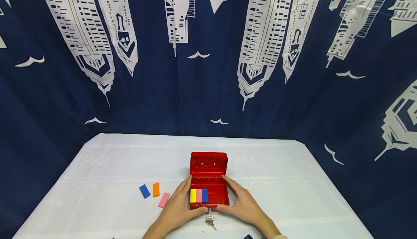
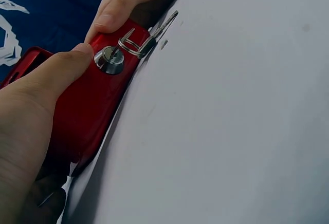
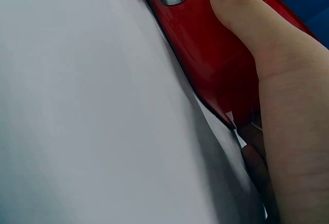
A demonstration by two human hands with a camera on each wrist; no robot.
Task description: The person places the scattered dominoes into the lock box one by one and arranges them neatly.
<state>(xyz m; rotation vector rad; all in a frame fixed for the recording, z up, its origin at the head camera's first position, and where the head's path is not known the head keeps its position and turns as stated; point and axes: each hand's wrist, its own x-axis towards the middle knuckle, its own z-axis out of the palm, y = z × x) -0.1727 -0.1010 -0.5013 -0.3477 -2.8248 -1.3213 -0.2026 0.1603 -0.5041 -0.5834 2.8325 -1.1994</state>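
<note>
A red metal cash box [image 1: 219,192] stands on the table with its lid [image 1: 208,165] raised. Inside, a yellow block [image 1: 193,196], a pink block [image 1: 199,196] and a blue block [image 1: 205,196] stand side by side at the left. My left hand [image 1: 177,206] grips the box's left side, thumb on the front wall beside the lock [image 2: 109,59]. The right side is gripped by my right hand [image 1: 244,204], its thumb on the front wall too. Keys [image 1: 210,221] on a ring hang from the lock. The fingers under the box's sides are partly hidden in both wrist views.
Left of the box lie a loose blue block [image 1: 144,191], an orange block [image 1: 156,190] and a pink block [image 1: 164,200] on the white table [image 1: 277,174]. A small dark object [image 1: 248,237] shows at the bottom edge. Behind the table hangs a navy curtain [image 1: 182,98].
</note>
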